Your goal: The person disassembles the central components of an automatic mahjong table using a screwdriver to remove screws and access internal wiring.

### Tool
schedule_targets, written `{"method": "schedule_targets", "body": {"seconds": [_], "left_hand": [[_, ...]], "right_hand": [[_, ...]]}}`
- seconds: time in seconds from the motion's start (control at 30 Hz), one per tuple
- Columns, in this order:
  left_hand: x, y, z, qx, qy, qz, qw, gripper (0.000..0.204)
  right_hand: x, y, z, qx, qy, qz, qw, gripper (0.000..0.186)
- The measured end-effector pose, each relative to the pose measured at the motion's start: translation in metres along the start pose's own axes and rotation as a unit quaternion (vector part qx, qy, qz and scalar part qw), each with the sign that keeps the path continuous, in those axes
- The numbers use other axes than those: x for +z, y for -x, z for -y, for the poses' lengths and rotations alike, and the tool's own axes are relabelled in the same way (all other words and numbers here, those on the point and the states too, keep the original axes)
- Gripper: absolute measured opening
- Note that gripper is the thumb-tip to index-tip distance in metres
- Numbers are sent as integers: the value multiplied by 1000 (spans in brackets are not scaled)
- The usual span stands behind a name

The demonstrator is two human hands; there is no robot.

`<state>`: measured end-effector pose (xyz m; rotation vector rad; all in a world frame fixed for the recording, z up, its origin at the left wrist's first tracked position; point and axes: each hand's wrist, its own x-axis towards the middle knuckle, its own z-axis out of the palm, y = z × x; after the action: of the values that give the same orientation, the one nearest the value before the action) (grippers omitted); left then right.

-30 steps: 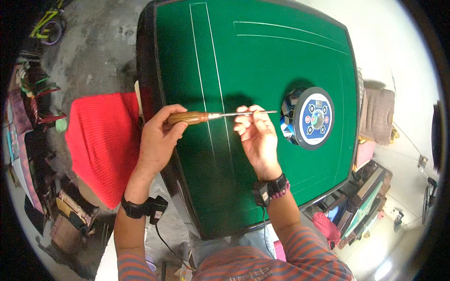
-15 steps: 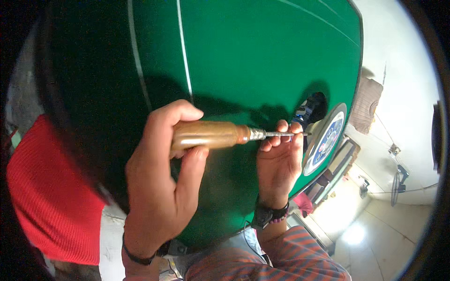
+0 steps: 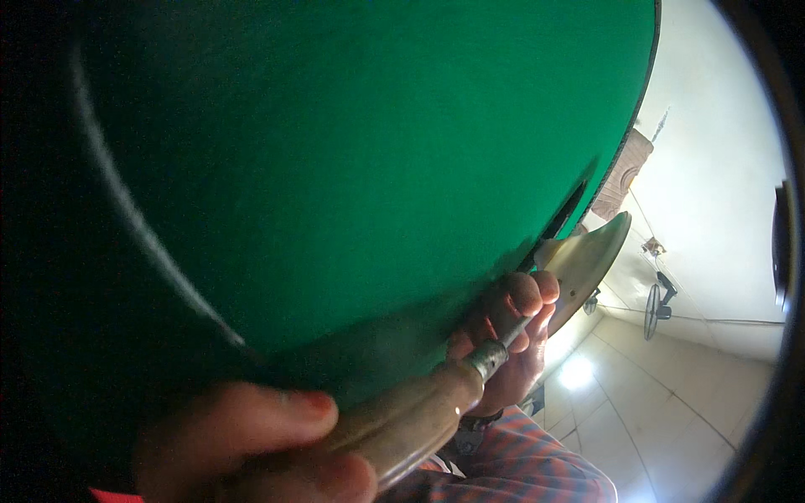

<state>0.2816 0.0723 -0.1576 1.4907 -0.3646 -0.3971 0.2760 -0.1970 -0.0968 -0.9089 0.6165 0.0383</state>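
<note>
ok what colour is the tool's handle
The tool's handle is brownish tan; it shows in the head view.

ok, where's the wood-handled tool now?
In the head view's lower middle: the tool slants up rightward from the left hand to the right hand, with the tilted disc just beyond, to the upper right.

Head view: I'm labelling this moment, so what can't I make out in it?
In the head view:
- Tool: its tip, hidden by the right hand.
- Left hand: blurred, cut off by the lower edge.
- Disc: far face, turned away.
- Hole: inside, seen too slantwise.
</note>
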Motion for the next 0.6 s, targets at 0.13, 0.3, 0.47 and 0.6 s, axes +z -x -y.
{"method": "schedule_targets", "body": {"seconds": [0.13,0.3,0.47,0.6], "left_hand": [[4,-18,-17,2,-29,-19,999,42],[0,12,6,56,-65,-38,996,43],[3,-32,-30,-73,-48,-51,995,36],[1,1,5,39,-27,-37,998,32]], "right_hand": [[5,2,-5,-39,11,-37,999,18],[-11,4,3,-14,52,22,998,18],[-6,6,0,-21,72,0,997,19],[-10,4,-2,-28,46,10,998,21]]}}
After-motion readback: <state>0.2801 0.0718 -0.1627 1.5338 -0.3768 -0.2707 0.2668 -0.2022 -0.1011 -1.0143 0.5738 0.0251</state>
